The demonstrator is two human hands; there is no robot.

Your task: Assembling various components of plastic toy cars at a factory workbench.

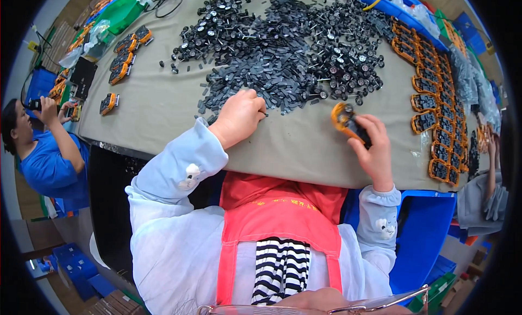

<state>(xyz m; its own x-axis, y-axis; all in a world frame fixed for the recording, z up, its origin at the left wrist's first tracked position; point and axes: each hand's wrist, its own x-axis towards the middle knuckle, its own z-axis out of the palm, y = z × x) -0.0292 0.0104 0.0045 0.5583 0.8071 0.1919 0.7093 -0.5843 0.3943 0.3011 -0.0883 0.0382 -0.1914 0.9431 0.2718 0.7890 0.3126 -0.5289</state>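
My right hand [375, 146] grips an orange and black toy car body [348, 123] above the near part of the table, its orange end pointing away from the fingers. My left hand [242, 116] is closed at the near edge of a heap of small flat dark grey pieces [266, 70]. Something small and dark shows at its fingertips, too small to name. Behind and to both sides of the flat pieces lie piles of black toy wheels [348, 59], many joined by thin metal axles.
Rows of orange and black car bodies [427, 100] cover the table's right side; several more [122, 59] lie at the left. A blue bin [402, 13] stands far right, a green one [128, 13] far left. At left a person in blue [51, 157] works; another person's arm [492, 163] shows at right.
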